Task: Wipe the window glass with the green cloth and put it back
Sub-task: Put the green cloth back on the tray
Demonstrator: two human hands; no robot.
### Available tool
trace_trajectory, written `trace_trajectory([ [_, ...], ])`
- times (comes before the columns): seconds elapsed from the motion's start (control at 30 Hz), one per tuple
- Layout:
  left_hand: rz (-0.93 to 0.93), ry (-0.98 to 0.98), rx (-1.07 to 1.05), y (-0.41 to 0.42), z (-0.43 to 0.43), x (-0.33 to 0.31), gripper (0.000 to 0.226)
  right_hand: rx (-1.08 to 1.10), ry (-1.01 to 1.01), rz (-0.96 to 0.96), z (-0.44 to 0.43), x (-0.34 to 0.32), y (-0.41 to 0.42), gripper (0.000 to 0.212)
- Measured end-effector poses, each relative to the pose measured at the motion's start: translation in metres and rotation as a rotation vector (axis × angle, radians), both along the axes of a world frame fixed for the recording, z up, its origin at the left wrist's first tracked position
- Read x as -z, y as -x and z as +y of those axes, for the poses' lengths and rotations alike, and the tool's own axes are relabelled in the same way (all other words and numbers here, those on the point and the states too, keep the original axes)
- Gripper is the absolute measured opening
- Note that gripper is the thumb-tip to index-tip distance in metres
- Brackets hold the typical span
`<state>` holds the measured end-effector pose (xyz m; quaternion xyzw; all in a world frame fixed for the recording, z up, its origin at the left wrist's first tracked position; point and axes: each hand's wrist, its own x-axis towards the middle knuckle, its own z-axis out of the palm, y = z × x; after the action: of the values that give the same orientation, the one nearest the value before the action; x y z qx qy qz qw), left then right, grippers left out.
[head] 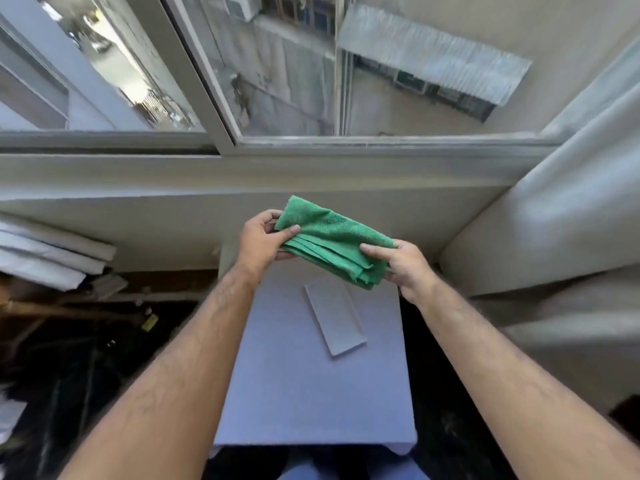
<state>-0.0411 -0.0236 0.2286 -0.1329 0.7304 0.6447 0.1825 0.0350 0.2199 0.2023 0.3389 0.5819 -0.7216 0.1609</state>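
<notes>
Right now I have the green cloth [332, 242] folded into several layers and held between both hands, clear above the small blue-covered table [311, 393]. My left hand [258, 242] pinches the far-left end: the thumb lies across the top layer and the fingers curl under and behind it, clamped on the fabric. My right hand [403, 266] grips the near-right end the same way, thumb on top and fingers tucked beneath the stacked edges, so the cloth spans the gap between my two sets of fingertips and sags a little along its near side.

Below my right fingers, on the tabletop, lies a flat pale rectangular slab [335, 320]; I cannot tell what it is. Beyond my fingertips rise the wall and sill, then the window glass [294, 81] in its pale sliding frame [204, 81], with a curtain [554, 202] hanging off past my right hand.

From the neat fold alone I cannot say whether I am readying the cloth to wipe or tidying it to lay down; the glass looks streaked and dull, so my guess is the wipe is yet to come. If so, the next move calls for passing the cloth into one hand as a flat pad, reaching up and forward over the sill, and pressing it evenly against the pane.
</notes>
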Motion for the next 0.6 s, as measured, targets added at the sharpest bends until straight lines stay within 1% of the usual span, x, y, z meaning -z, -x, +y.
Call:
trace_trajectory([
  [0.07, -0.035, 0.064, 0.074, -0.002, 0.000, 0.043, 0.018, -0.022, -0.018, -0.064, -0.003, 0.044, -0.019, 0.012],
  [0.2, -0.092, 0.225, 0.213, -0.001, 0.007, 0.130, 0.029, -0.089, -0.084, -0.194, -0.009, 0.133, -0.056, 0.018],
  [0.27, -0.118, 0.314, 0.289, -0.003, 0.011, 0.169, 0.024, -0.133, -0.135, -0.251, -0.014, 0.172, -0.073, 0.019],
  [0.37, -0.081, 0.504, 0.446, -0.009, 0.024, 0.226, 0.029, -0.164, -0.208, -0.322, -0.023, 0.232, -0.096, 0.021],
  [0.47, -0.035, 0.644, 0.594, -0.016, 0.033, 0.262, 0.026, -0.174, -0.241, -0.359, -0.036, 0.270, -0.113, 0.024],
  [0.6, -0.038, 0.735, 0.641, -0.020, 0.038, 0.299, 0.025, -0.167, -0.286, -0.412, -0.045, 0.299, -0.121, 0.025],
])
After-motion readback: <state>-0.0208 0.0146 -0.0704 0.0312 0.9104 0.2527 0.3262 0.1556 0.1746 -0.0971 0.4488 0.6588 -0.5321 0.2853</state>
